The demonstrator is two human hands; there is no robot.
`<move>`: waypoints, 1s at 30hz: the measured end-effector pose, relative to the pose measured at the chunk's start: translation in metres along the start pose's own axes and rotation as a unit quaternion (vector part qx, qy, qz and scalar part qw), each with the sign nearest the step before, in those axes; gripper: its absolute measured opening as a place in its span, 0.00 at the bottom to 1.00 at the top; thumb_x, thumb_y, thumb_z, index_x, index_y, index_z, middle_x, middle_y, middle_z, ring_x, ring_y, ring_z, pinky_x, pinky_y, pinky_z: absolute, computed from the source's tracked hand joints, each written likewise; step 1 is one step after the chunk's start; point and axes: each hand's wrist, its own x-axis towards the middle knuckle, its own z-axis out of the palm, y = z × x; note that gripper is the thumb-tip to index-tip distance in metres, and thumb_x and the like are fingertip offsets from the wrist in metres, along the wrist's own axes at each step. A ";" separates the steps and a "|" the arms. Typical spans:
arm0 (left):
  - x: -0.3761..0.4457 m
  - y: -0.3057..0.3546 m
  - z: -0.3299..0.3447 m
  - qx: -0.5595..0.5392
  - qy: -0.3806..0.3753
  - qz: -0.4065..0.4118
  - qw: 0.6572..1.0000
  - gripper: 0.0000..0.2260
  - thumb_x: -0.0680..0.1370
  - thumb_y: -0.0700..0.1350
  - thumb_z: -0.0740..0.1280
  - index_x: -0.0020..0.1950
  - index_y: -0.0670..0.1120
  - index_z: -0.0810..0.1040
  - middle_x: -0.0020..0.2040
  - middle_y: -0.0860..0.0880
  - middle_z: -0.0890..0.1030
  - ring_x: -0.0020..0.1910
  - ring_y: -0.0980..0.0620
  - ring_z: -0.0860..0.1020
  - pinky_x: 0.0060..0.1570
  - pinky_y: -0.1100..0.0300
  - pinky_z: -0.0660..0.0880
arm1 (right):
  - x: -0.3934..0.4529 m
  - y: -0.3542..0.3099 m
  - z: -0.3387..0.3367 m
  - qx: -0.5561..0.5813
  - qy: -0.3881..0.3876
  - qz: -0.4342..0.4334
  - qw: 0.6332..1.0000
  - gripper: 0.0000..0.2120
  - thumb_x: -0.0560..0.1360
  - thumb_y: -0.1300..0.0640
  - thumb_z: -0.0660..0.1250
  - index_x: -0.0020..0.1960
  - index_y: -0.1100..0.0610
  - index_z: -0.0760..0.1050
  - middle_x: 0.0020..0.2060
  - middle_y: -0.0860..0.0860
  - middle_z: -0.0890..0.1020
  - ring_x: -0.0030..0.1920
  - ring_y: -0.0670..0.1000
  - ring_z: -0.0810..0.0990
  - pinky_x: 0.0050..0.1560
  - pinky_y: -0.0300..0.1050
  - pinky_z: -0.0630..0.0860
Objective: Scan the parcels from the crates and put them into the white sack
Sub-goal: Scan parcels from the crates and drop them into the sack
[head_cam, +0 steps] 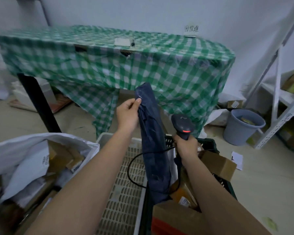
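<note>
Left hand (128, 114) pinches the upper edge of a dark blue poly-mailer parcel (153, 141), thumb and fingertips closed on the film; parcel hangs long and limp, lower end reaching down between the two crates. Right hand (185, 146) is wrapped around the grip of a corded barcode scanner (182, 123), red light lit, head just beside the parcel's right edge. No label visible on the side facing the camera.

Progress, judged: white sack (24, 146) at left already holds several boxes and mailers. White perforated crate (126, 184) shows bare floor. Dark crate (209, 145) at right holds cardboard boxes (217, 165), so work remains. This parcel: scan in hand, not yet sacked.

Both forearms extend forward, left raised higher.
</note>
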 end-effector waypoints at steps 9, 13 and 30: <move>-0.014 0.079 -0.070 -0.035 0.051 0.080 0.995 0.11 0.79 0.45 0.67 0.37 0.50 0.80 0.39 0.50 0.82 0.42 0.50 0.79 0.53 0.41 0.77 | -0.050 -0.063 0.032 0.044 -0.055 -0.061 0.996 0.09 0.73 0.63 0.71 0.37 0.55 0.73 0.31 0.50 0.77 0.32 0.47 0.73 0.28 0.35 0.68; -0.020 0.109 -0.106 -0.028 0.061 0.125 0.990 0.08 0.79 0.44 0.67 0.40 0.50 0.81 0.43 0.48 0.83 0.46 0.47 0.81 0.54 0.42 0.76 | -0.075 -0.081 0.051 0.030 -0.079 -0.091 0.992 0.10 0.72 0.63 0.71 0.36 0.55 0.72 0.31 0.51 0.75 0.35 0.51 0.72 0.33 0.42 0.67; -0.054 0.038 -0.208 -0.048 -0.107 -0.075 0.990 0.12 0.82 0.36 0.56 0.62 0.40 0.76 0.52 0.44 0.82 0.51 0.49 0.80 0.53 0.59 0.77 | -0.168 -0.031 0.181 0.142 -0.215 -0.017 0.966 0.18 0.65 0.63 0.80 0.53 0.61 0.80 0.44 0.50 0.85 0.43 0.47 0.82 0.37 0.35 0.76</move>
